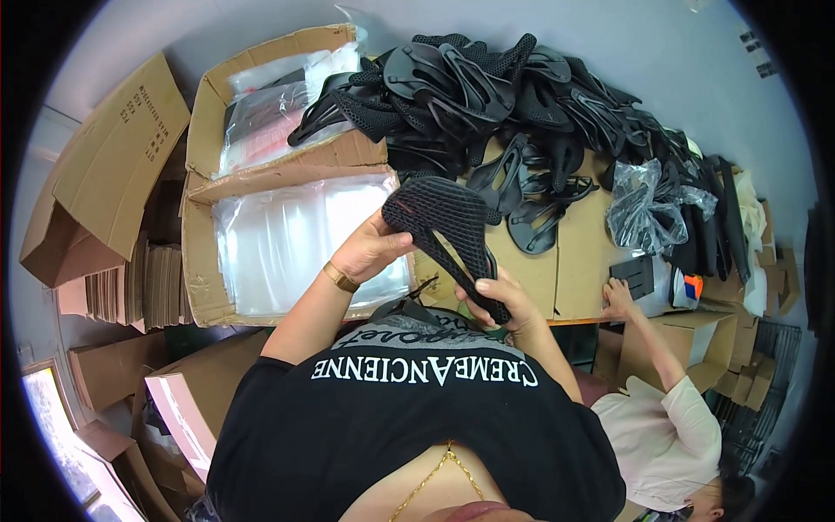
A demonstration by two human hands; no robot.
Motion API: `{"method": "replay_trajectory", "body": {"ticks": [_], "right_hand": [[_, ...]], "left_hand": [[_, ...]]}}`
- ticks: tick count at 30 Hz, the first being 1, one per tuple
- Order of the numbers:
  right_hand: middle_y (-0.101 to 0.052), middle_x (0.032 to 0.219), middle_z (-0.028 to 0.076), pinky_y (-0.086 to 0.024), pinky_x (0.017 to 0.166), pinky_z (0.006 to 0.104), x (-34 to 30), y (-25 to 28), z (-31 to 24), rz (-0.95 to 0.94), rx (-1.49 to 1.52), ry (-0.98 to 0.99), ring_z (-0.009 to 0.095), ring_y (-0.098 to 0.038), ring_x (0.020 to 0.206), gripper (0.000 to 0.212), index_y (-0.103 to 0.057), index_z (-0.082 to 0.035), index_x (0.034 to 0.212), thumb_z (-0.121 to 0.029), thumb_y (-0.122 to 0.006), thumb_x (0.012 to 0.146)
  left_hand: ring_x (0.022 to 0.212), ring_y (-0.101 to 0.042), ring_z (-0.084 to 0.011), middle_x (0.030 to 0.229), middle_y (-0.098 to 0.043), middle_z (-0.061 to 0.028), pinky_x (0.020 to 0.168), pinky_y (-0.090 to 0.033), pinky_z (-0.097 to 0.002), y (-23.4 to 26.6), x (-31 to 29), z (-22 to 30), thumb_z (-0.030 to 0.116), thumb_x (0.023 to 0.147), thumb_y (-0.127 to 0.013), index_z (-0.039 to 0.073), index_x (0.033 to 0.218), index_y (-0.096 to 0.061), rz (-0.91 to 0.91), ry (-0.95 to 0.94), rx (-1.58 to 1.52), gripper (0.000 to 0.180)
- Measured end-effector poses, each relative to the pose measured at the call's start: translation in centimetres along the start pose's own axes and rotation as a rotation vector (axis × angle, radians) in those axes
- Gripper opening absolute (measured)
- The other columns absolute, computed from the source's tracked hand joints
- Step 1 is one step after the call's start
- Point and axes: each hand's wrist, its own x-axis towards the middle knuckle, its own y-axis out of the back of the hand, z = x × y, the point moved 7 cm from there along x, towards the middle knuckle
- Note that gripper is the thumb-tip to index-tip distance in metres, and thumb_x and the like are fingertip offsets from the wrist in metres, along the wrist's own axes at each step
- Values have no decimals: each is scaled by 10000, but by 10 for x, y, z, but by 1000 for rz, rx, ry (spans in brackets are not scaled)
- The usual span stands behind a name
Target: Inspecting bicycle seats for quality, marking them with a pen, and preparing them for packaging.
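Observation:
Both my hands hold a black bicycle saddle with a honeycomb mesh surface and a long slot down its middle. Its wide end points up and left, its narrow nose down toward my chest. My left hand pinches the wide end at its left edge, thumb on top. Around the nose my right hand is closed, with some fingers hidden underneath. Beyond the saddle, several more black saddles lie heaped on the table. One loose saddle part rests just right of the held one.
Left on the table, an open carton holds clear plastic bags; another carton with bags sits behind it. Crumpled plastic lies at right. A co-worker's hand touches a flat black piece. Folded cardboard leans far left.

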Motion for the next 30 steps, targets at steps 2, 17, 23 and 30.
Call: {"method": "replay_trajectory", "body": {"ticks": [2, 17, 23, 30], "right_hand": [[-547, 791, 79, -342, 350, 209, 6, -12, -9, 75, -126, -13, 92, -442, 424, 718, -280, -75, 1369, -249, -645, 775], [-586, 860, 96, -449, 447, 237, 19, -1, 8, 121, -201, -38, 118, -538, 526, 710, -269, -84, 1401, -257, -629, 813], [-597, 917, 103, -492, 626, 263, 27, 25, 35, 280, -345, 121, 146, -593, 692, 629, -246, -90, 1402, -250, -574, 890], [-511, 883, 36, -474, 580, 243, 31, 21, 59, 314, -271, 122, 107, -543, 652, 748, -225, -80, 1395, -143, -685, 808]], "left_hand": [[1179, -469, -206, 1242, -503, -55, 1061, -321, -412, 16, -2, -1, -32, 802, -600, 93, 1309, -394, 70, -9, -9, 561], [1118, -494, -164, 1185, -527, -57, 994, -379, -345, 22, -1, 17, -31, 800, -613, 76, 1261, -433, 127, -166, 113, 506], [946, -543, -96, 1080, -557, -15, 849, -452, -249, -11, -1, 40, 25, 776, -688, 42, 1144, -547, 164, -212, 389, 395], [966, -528, -85, 1068, -546, -6, 843, -448, -234, -34, 0, 37, 65, 800, -683, 13, 1167, -533, 69, -268, 671, 400]]}}
